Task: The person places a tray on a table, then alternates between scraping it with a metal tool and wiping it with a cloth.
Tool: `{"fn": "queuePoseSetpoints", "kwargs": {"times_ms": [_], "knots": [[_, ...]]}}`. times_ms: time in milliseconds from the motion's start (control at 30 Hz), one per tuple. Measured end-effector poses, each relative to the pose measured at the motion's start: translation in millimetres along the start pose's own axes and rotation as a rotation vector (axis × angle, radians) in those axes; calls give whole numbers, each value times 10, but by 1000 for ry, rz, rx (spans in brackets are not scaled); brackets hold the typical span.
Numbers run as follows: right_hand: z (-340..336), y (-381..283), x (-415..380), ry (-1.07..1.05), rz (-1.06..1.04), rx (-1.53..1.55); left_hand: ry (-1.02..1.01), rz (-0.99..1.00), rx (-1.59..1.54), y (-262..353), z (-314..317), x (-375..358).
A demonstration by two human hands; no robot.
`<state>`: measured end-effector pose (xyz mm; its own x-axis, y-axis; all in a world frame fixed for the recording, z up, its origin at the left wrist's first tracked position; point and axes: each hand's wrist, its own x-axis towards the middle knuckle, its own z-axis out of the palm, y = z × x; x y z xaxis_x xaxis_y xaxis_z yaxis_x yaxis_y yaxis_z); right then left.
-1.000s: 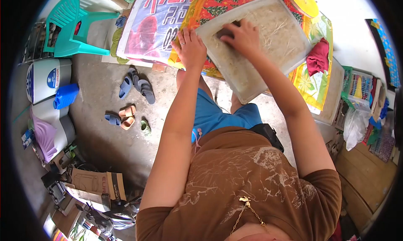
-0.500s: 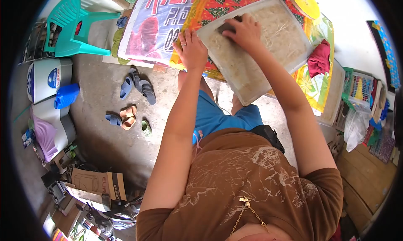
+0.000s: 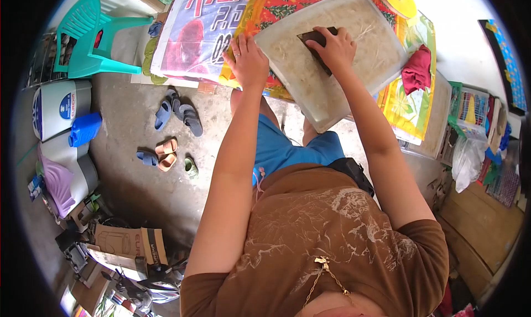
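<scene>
A shallow, pale tray-like slab (image 3: 310, 98) lies tilted across the near edge of the table, its beige surface streaked with light strands. My right hand (image 3: 338, 49) is closed over a dark flat piece (image 3: 308, 38) and presses it against that surface, near the middle. What the piece is made of I cannot make out. To the left, my left hand (image 3: 249, 65) rests with fingers stretched out at the slab's left edge, over the yellow border of the tablecloth. A ring shows on one finger.
A maroon cloth (image 3: 416, 70) lies right of the slab, and a yellow round lid-like object (image 3: 396, 1) is behind it. A green plastic chair (image 3: 88, 35) stands at left. Several slippers (image 3: 166, 145) lie on the floor. Baskets (image 3: 473, 112) are stacked at right.
My right hand and the dark flat piece have moved right and slightly toward me over the slab; more of the piece now shows. My left hand stays nearly in place.
</scene>
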<state>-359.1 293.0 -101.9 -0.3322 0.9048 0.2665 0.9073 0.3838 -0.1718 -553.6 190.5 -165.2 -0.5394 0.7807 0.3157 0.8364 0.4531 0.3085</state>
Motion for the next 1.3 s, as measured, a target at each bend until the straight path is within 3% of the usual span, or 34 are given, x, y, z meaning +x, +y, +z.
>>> {"fn": "queuePoseSetpoints", "kwargs": {"times_ms": [133,267,433,500,567,700,867,967,1100,1233,1300], "knots": [[-266,-182,-704,-96,-244,79,40,15,-8,11,1,-1],[-259,238,-651,-47,26,33,48,32,11,10,-5,-6],[-365,-14,-1094,-49,-201,31,36,26,21,-12,32,-6],[-396,92,-984,-114,-56,20,49,26,11,-10,65,12],[-301,331,-844,32,43,-24,49,32,16,-37,75,-7],[-366,40,-1190,13,-224,66,18,39,14,-20,59,11],[-391,171,-1020,26,-54,2,-4,28,9,-22,36,1],[-487,16,-1203,-21,-250,44,-9,24,13,-33,57,3],[-498,185,-1013,-66,-243,56,-1,9,-16,-28,55,20],[-535,274,-922,-192,-522,74,-20,14,-5,-38,49,-6],[-505,337,-736,-147,-494,61,-4,12,-16,-17,60,15]]}}
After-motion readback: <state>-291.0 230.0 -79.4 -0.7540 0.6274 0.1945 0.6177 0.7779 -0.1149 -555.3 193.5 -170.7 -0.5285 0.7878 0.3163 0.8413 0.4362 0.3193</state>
